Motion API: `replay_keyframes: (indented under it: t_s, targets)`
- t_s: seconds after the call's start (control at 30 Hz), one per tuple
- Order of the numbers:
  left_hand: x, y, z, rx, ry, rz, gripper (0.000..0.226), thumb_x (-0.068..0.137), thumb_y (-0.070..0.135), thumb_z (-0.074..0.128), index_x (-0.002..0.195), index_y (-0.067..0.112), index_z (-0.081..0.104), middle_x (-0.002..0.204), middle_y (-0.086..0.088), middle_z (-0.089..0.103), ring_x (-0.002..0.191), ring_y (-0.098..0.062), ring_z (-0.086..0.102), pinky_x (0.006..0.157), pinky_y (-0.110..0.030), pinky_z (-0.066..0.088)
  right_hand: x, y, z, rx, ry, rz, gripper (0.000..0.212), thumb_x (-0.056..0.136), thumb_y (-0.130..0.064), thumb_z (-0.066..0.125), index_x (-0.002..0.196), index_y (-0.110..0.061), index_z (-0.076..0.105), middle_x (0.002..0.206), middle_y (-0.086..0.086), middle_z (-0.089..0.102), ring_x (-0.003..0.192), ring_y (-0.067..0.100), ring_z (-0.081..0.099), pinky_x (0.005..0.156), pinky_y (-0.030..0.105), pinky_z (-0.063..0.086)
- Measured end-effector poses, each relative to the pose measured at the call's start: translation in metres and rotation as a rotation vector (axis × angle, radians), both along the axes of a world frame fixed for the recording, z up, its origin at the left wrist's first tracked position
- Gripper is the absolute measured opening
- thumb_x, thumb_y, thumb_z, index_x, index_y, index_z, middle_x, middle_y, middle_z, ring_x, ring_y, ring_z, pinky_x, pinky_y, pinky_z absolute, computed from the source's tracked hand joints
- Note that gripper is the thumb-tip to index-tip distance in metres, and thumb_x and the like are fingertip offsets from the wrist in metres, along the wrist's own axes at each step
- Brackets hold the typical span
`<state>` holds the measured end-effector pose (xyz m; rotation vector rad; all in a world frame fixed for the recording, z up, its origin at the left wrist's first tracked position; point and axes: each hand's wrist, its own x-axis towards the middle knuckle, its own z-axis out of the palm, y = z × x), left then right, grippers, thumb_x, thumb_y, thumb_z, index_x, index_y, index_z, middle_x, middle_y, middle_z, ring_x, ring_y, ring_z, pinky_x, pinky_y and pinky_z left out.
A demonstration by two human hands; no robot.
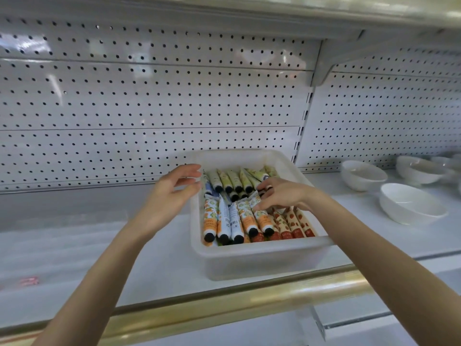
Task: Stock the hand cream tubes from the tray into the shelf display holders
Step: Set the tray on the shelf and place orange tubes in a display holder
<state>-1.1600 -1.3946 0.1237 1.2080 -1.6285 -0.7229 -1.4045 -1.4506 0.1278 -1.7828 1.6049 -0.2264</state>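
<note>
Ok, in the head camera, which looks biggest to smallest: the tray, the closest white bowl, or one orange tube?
Largest: the tray.
Next: the closest white bowl.
Smallest: the orange tube.
The tray holds many such tubes, so that part is sure.

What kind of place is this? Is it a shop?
Probably a shop. The shelf has a pegboard back, a tray on it is full of hand cream tubes, and white bowls sit on the right.

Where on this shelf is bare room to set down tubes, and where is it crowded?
Bare: the shelf left of the tray, between pegboard and gold rail; also a narrower strip between the tray and the bowls. Crowded: the tray, packed with tubes where the right hand reaches.
</note>
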Motion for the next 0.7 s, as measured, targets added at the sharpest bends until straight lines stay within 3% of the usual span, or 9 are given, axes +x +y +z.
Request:
replay_keyframes:
  t_s: [0.13,0.27,0.33,0.43,0.5,0.6,0.7]
  targets:
    - [-0.008,-0.004,0.001,-0.007,0.012,-0.019,0.027,0.089,0.010,0.057,0.111,0.026,0.055,0.103,0.019,0.060,0.088,0.016,0.054,0.074,0.004,0.036,0.002,0.001,0.001,0.002,-0.103,0.012,0.063,0.081,-0.019,0.071,0.136,-0.012,0.040,0.123,0.006,0.056,0.096,0.014,0.059,0.078,0.021,0.049]
    - [-0.017,-0.008,0.004,-0.017,0.035,-0.020,0.028,0.089,0.010,0.057,0.113,0.025,0.056,0.106,0.015,0.060,0.095,0.010,0.053,0.074,0.004,0.036,0.000,0.003,0.003,0.028,-0.283,-0.010,0.061,0.083,-0.011,0.069,0.137,-0.008,0.041,0.127,0.006,0.050,0.099,0.015,0.059,0.078,0.024,0.056]
    - [-0.022,-0.010,0.004,-0.012,0.044,-0.026,0.030,0.089,0.011,0.057,0.115,0.026,0.055,0.107,0.014,0.059,0.099,0.007,0.052,0.072,0.005,0.035,0.001,0.005,0.006,0.006,-0.364,-0.016,0.058,0.083,-0.009,0.068,0.136,-0.007,0.042,0.117,0.001,0.051,0.095,0.012,0.059,0.076,0.023,0.057]
    - [-0.028,-0.013,0.004,0.003,0.049,-0.020,0.036,0.087,0.015,0.060,0.120,0.027,0.052,0.109,0.016,0.058,0.103,0.003,0.052,0.074,0.004,0.036,0.000,0.009,0.011,-0.091,-0.476,-0.010,0.039,0.083,-0.008,0.069,0.119,-0.011,0.054,0.102,-0.002,0.056,0.089,0.011,0.062,0.074,0.024,0.058]
    - [-0.033,-0.015,0.006,0.008,0.057,-0.018,0.038,0.086,0.017,0.063,0.121,0.028,0.051,0.108,0.017,0.058,0.104,0.002,0.052,0.078,0.000,0.038,-0.001,0.012,0.015,-0.171,-0.586,-0.011,0.025,0.083,-0.008,0.069,0.106,-0.011,0.059,0.103,0.003,0.061,0.090,0.015,0.064,0.076,0.026,0.058]
    - [-0.040,-0.018,0.008,0.028,0.045,-0.051,0.041,0.081,0.022,0.068,0.118,0.027,0.053,0.109,0.015,0.060,0.104,0.002,0.054,0.088,-0.012,0.042,0.000,0.016,0.022,-0.260,-0.759,0.022,0.022,0.083,-0.003,0.067,0.103,-0.009,0.059,0.104,0.006,0.062,0.090,0.016,0.066,0.076,0.027,0.058]
    - [-0.048,-0.019,0.011,0.069,0.012,-0.134,0.040,0.077,0.025,0.072,0.114,0.018,0.059,0.106,0.007,0.065,0.098,-0.002,0.061,0.086,-0.013,0.048,0.004,0.021,0.026,-0.293,-0.903,0.072,0.020,0.081,0.000,0.066,0.095,-0.013,0.061,0.094,0.000,0.064,0.085,0.013,0.068,0.074,0.025,0.057]
